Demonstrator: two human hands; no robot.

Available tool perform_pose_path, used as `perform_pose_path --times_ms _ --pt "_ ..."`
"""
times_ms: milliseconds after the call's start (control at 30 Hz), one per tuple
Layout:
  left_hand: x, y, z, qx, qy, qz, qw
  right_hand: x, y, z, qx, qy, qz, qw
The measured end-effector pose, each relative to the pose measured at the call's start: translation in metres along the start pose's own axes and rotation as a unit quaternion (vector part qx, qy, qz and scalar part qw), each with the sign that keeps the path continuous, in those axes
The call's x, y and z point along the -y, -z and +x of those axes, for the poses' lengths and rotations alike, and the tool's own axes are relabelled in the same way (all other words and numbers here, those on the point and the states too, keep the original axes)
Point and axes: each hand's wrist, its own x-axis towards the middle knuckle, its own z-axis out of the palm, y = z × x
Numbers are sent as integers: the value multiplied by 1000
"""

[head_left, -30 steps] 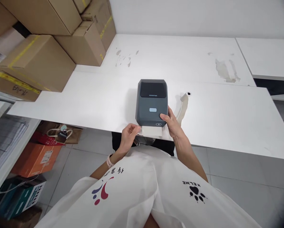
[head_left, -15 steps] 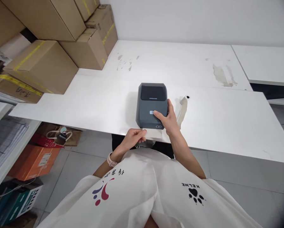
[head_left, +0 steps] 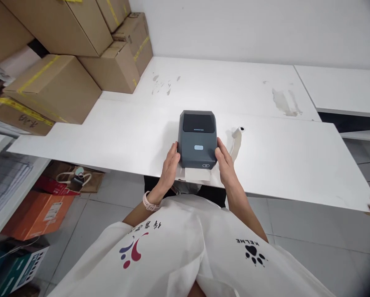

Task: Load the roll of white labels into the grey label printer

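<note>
A dark grey label printer (head_left: 198, 138) sits near the front edge of the white table (head_left: 296, 156). A white label (head_left: 197, 174) sticks out of its front slot. My left hand (head_left: 170, 165) presses against the printer's left side with its fingers laid along it, and a watch is on that wrist. My right hand (head_left: 224, 163) presses against the right side in the same way. The printer is clasped between both hands.
Cardboard boxes (head_left: 55, 82) are stacked at the back left of the table. A beige paper strip (head_left: 236, 144) lies right of the printer by a cable hole. An orange box (head_left: 33, 210) and a bag (head_left: 76, 179) sit on the floor at left. Another white table (head_left: 342, 88) stands at right.
My left hand let go of the label and moved up to the printer's left side. My right hand came off the top button and went to the right side.
</note>
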Motion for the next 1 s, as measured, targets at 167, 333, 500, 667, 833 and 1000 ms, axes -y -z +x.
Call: perform_pose_path --times_ms 167,333,500,667,833,1000 --pt "8 4 3 11 -24 16 1000 -4 2 -7 -8 -10 -48 999" --pt "22 -6 4 1 -59 -8 998 -7 -8 -6 1 11 -79 997" --pt "30 -9 4 -14 -81 -42 996 -9 -10 -7 9 19 -76 997" --pt "8 0 15 4 -120 -76 990 9 1 2 14 43 -55 997" --pt "-29 13 69 33 -212 -67 974 54 3 43 4 180 -71 981" --pt "-15 11 117 15 -151 30 988 99 -9 107 -61 244 -142 957"
